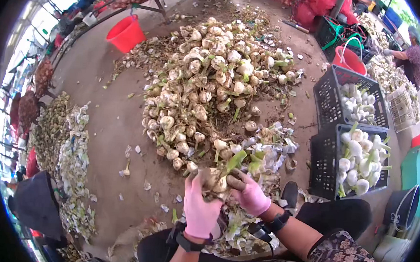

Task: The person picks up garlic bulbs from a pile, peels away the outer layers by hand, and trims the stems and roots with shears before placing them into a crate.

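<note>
- Closest in, the left hand (200, 206) is wrapped around a garlic bulb (216, 181) from below; the right hand (253, 196) pinches it shut from the right side.
- So the bulb sits between both pink-gloved hands, over the lap, with its green stalk (234, 161) pointing away.
- Stripping skin from the bulb looks like the step in hand. The next move seems to call for a firm left hold while the right pulls.
- Just beyond lie loose peelings (273, 150).
- To the right, a black crate (324, 163) holds clean white bulbs (361, 161).
- Farther ahead spreads the uncleaned garlic pile (209, 77).
</note>
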Tool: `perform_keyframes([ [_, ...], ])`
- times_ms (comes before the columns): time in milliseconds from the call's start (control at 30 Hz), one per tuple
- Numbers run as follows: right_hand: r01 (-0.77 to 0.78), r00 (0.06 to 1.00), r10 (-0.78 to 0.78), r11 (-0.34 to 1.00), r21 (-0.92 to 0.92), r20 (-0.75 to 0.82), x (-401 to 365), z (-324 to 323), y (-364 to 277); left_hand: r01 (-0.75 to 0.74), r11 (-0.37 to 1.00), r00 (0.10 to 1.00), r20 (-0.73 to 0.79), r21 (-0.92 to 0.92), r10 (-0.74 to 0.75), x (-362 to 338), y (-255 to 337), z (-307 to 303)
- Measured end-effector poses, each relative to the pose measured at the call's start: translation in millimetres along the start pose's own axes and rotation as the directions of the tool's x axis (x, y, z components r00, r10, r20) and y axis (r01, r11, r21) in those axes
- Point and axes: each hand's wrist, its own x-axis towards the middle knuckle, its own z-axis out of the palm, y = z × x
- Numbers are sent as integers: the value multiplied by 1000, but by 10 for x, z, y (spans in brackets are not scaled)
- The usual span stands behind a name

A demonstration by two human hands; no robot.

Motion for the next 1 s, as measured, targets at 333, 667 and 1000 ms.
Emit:
perform_keyframes([
  [333, 308, 906, -360, 922, -234, -225, -527, 326, -517, -263, 933, 965, -64, -245, 256, -358, 359, 71],
  [667, 264, 944, -326, 829, -493, -43, -784, 358, -648, -311, 905, 946, 1, -290, 325, -352, 121, -86],
  [1000, 384, 859, -510, 697, -606, -42, -667, 117, -385, 441, 225, 872, 474, -869, 121, -357, -103, -108],
])
